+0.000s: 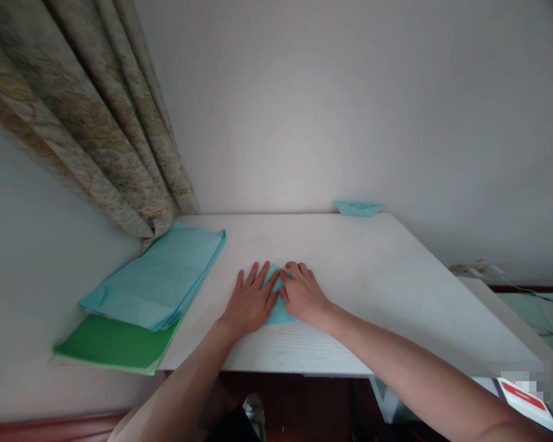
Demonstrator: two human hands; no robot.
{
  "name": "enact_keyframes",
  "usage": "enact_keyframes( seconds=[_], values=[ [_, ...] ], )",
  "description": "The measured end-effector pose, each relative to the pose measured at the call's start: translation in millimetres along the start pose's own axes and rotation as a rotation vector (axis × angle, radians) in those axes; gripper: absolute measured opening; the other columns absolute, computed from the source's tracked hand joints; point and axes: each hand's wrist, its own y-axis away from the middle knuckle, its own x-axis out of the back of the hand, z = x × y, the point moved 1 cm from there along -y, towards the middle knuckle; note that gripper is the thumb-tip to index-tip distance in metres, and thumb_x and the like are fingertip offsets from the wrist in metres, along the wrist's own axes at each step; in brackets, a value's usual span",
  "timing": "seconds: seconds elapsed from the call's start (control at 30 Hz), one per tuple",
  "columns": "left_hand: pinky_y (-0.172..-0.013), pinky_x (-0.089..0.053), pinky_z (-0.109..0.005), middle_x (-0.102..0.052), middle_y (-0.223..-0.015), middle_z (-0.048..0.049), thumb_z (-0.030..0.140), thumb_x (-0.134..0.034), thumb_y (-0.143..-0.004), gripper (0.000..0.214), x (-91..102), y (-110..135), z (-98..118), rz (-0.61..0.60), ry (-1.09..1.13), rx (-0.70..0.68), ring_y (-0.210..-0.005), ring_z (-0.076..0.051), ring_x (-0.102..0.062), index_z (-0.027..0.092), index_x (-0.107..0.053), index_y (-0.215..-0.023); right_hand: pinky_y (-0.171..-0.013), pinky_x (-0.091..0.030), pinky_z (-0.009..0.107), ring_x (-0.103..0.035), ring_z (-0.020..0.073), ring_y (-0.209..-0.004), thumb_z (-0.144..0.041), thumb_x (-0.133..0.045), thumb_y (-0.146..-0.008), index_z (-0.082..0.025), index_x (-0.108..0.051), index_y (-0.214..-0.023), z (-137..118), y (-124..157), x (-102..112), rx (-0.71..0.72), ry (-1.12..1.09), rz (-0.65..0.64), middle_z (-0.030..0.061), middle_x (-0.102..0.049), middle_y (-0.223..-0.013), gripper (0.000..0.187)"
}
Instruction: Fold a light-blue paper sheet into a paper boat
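A piece of light-blue folded paper (280, 314) lies on the table in front of me, partly covered by both hands. It narrows to a point at its far end. My left hand (251, 301) rests flat on its left side with the fingers spread. From the right, my right hand (304, 291) is on the paper, its fingers bent and its thumb and index fingertip at the paper's middle, near the left fingertips. What lies under the fingers is hidden.
A folded blue paper boat (359, 209) stands at the table's back edge, against the wall. On the left, a stack of blue sheets (161, 276) lies over green sheets (120, 341) that overhang the white table (350, 264). A patterned curtain (87, 110) hangs at back left.
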Motion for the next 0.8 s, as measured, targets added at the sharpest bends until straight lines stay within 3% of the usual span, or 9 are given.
enact_keyframes(
  seconds=[0.1, 0.27, 0.57, 0.8],
  values=[
    [-0.108, -0.015, -0.061, -0.015, -0.155, -0.0029, 0.045, -0.02, -0.095, 0.053, -0.1, -0.7, 0.6, -0.014, 0.007, -0.004, -0.14, -0.033, -0.01, 0.03, -0.018, -0.146, -0.098, -0.031, 0.045, -0.035, 0.0323, -0.124, -0.028, -0.038, -0.088, -0.01, -0.05, -0.127, 4.0, -3.1, -3.9, 0.035, 0.015, -0.002, 0.018, -0.041, -0.137, 0.045],
    [-0.107, -0.016, -0.062, -0.014, -0.154, -0.0025, 0.044, -0.017, -0.095, 0.056, 0.0, -1.3, 2.4, -0.022, 0.001, -0.033, -0.14, -0.034, -0.007, 0.024, -0.015, -0.147, -0.107, -0.013, 0.056, -0.007, 0.0364, -0.139, -0.039, -0.033, -0.09, -0.016, -0.026, -0.145, 15.7, -11.5, -12.3, 0.062, 0.018, -0.105, 0.0111, -0.014, -0.154, 0.06],
    [-0.11, -0.012, -0.056, -0.015, -0.153, -0.0131, 0.041, -0.015, -0.095, 0.06, -1.4, 2.3, 2.4, 0.025, -0.049, -0.035, -0.141, -0.027, -0.008, 0.01, -0.015, -0.146, -0.107, -0.006, 0.06, -0.003, 0.0355, -0.14, -0.047, -0.03, -0.092, -0.028, -0.017, -0.147, 14.7, -11.4, -17.1, 0.073, 0.033, -0.093, 0.0088, -0.008, -0.155, 0.06],
    [-0.11, -0.013, -0.056, -0.014, -0.152, -0.017, 0.048, -0.015, -0.094, 0.066, -2.9, 18.0, 3.4, 0.029, -0.084, 0.039, -0.141, -0.031, -0.007, 0.006, -0.022, -0.144, -0.108, -0.007, 0.059, -0.007, 0.0345, -0.14, -0.052, -0.026, -0.092, -0.029, -0.023, -0.146, 14.5, -10.1, -19.6, 0.068, 0.016, -0.054, 0.0076, -0.013, -0.154, 0.058]
  ],
)
